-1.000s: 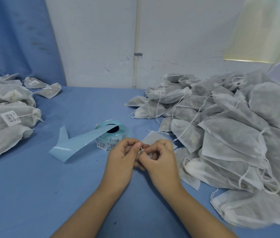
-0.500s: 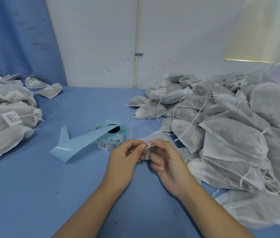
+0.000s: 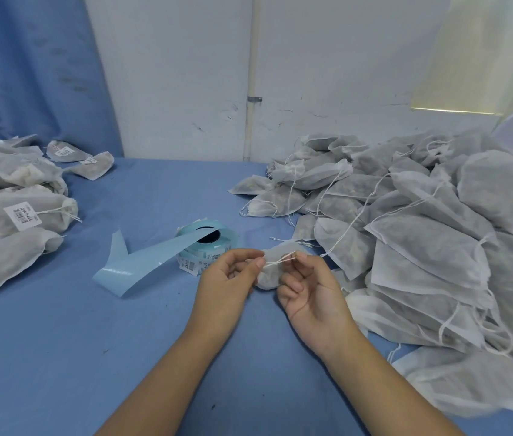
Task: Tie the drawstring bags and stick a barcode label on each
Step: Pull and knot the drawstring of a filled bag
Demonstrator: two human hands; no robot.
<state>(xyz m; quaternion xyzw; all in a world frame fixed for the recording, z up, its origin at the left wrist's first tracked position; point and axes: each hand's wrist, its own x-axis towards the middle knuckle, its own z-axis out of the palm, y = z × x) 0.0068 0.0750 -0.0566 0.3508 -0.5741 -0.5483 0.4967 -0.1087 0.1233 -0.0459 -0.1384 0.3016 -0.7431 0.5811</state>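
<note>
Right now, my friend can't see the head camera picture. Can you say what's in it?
Two bare hands, left hand and right hand, pull a white drawstring tight on a small bag over a blue table. A label roll sits behind; untied bags are heaped right, labelled bags left.

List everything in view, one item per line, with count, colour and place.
held drawstring bag: one, white, table centre, between the hands
drawstring: one, white, stretched between the fingertips
untied bags pile: many, grey-white, right side
labelled bags pile: many, grey-white, left side
barcode label roll: one, light blue, centre, behind the left hand
backing strip: one, light blue, trailing left from the roll
table cover: one, blue
curtain: one, blue, back left
wall: white, with a vertical pipe
left hand: pinching the drawstring
right hand: pinching the drawstring
</note>
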